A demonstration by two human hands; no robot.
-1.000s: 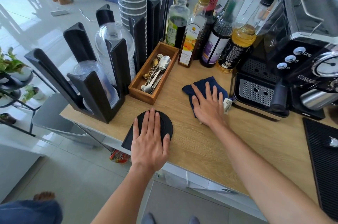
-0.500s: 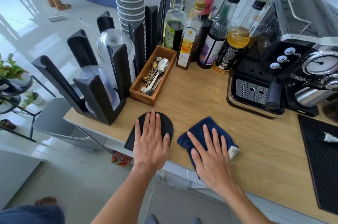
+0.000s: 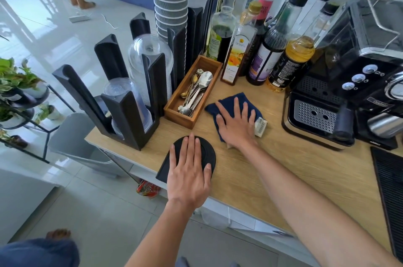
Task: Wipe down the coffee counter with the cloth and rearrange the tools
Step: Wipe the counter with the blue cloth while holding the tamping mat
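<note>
Blue cloth (image 3: 234, 101) under right hand (image 3: 236, 124), fingers spread flat, pressing to wipe wooden counter (image 3: 283, 164). Left hand (image 3: 188, 176) flat on black mat (image 3: 207, 151), holding it steady.

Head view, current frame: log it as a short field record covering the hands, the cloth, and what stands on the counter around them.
left hand: left hand flat, palm down, on the black mat at the counter's front edge
right hand: right hand spread flat, pressing the blue cloth
cloth: lies on the wooden counter, its white tag showing beside the hand
left of cloth: wooden tray holding spoons
behind cloth: row of syrup bottles
right of cloth: espresso machine
far left: black cup holder
grip: neither hand closed around anything
</note>
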